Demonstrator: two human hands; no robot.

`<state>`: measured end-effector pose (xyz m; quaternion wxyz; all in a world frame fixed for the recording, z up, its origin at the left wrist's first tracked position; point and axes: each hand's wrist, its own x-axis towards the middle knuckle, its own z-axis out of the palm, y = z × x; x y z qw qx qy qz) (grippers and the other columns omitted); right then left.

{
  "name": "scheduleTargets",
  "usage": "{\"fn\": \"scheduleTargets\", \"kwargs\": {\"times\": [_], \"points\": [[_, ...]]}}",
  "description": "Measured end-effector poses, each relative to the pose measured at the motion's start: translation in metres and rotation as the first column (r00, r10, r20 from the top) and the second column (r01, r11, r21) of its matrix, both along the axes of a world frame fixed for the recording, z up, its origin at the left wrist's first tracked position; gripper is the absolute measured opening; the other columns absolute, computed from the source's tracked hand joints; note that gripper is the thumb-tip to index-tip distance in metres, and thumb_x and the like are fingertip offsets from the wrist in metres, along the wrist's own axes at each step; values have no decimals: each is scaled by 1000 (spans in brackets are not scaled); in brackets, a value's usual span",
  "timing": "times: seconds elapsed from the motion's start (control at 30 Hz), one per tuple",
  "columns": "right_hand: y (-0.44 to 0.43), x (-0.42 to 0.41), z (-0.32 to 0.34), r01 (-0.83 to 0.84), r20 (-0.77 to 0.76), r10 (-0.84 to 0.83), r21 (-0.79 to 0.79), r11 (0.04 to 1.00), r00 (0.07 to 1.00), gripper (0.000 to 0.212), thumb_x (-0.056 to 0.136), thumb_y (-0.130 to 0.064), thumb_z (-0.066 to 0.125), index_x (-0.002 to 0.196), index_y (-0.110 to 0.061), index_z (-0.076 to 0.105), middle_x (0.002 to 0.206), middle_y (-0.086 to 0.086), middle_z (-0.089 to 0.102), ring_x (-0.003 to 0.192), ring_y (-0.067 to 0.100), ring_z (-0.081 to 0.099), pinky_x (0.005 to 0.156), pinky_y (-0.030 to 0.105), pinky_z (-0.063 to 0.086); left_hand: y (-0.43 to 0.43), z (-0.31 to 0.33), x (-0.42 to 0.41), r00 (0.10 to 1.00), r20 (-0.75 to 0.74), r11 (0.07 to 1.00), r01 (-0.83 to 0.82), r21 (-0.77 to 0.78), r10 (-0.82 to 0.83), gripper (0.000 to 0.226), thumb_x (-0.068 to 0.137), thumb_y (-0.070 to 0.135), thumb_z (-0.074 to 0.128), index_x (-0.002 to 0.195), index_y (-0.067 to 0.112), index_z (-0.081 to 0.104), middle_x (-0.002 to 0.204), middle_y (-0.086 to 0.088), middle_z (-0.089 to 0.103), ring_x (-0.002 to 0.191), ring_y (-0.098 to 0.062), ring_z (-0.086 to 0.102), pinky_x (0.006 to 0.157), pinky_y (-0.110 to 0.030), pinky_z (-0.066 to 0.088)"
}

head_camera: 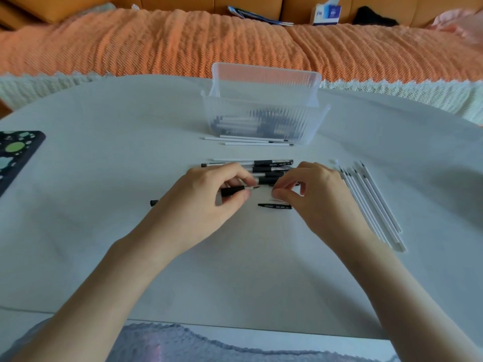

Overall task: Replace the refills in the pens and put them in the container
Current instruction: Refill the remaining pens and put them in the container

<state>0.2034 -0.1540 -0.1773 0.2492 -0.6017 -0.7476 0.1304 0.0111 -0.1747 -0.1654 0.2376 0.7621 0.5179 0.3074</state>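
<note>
While the left hand [206,202] grips the pen [232,191] by its black sleeve and the right hand [313,194] pinches at its tip end — on what exactly, I cannot tell — a slip could flick a small part beside the loose cap [274,205] or among the waiting pens [271,165] behind. Farther off, the fanned refills [371,202] at the right and the stray refills [248,141] before the clear container [264,111] look alike, so a mix-up seems possible.

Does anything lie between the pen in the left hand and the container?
Yes, on the table: a row of pens just beyond the pen in the left hand, then three refills before the container. All lie flat, and the container is open-topped, so a lifted pen should clear them.
</note>
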Motion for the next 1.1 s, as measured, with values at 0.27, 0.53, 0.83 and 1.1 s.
{"fn": "scheduleTargets", "kwargs": {"times": [0.27,0.53,0.83,1.1], "points": [[-3,6,12,-38,-148,38,8,999,988,3,80,-19,69,79,-22,69,71,-16,62,69,3,55,60,9,38,1,0,1,1000,30,1000,-11,5,11,6,82,25,68,87,23,65,77,17,65,77,5,58,66,-4,39],[-13,6,27,-165,-360,125,-82,983,925,8,78,-13,73,79,-21,70,69,-15,64,63,-4,52,62,8,39,1,-1,2,1000,25,1000,18,0,-18,7,81,23,70,86,22,66,77,19,64,76,7,58,65,-4,39],[-13,-1,20,-217,-365,168,-97,971,916,6,81,-18,70,81,-24,70,73,-16,65,70,0,55,64,15,42,2,-1,5,998,21,998,53,31,-53,9,81,22,71,88,21,67,80,25,63,79,11,58,68,-4,40],[-16,-8,16,-242,-317,193,-124,962,929,20,90,-29,55,71,-31,60,64,-10,62,60,-1,52,58,12,38,-2,-2,7,996,67,998,65,-4,-64,20,82,26,69,98,25,58,80,14,67,81,0,61,74,-19,48]]}}
